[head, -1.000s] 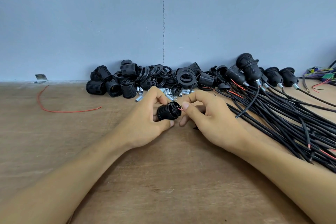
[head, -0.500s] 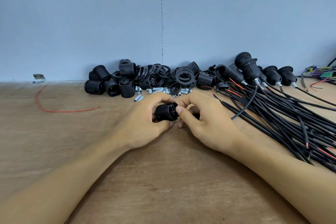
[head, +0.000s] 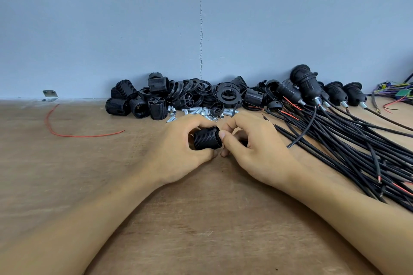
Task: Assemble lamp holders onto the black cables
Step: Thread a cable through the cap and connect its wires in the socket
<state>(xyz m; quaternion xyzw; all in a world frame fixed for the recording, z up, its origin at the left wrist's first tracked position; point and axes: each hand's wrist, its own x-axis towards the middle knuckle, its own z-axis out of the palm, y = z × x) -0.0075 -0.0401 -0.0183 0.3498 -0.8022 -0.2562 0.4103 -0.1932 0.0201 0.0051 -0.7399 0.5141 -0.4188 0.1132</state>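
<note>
On the surface [head: 201,225], my left hand [head: 178,154] is gripping a holder [head: 206,139]; my right hand [head: 257,154] is pinching its end, probably wiring it. Next I'm needing steady alignment.

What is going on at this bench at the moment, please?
A person is doing assembly work at a wooden bench. Their left hand grips a threaded black lamp holder, and the right hand pinches at its end. Loose holder parts and metal tubes lie by the wall; black cables lie to the right.
</note>
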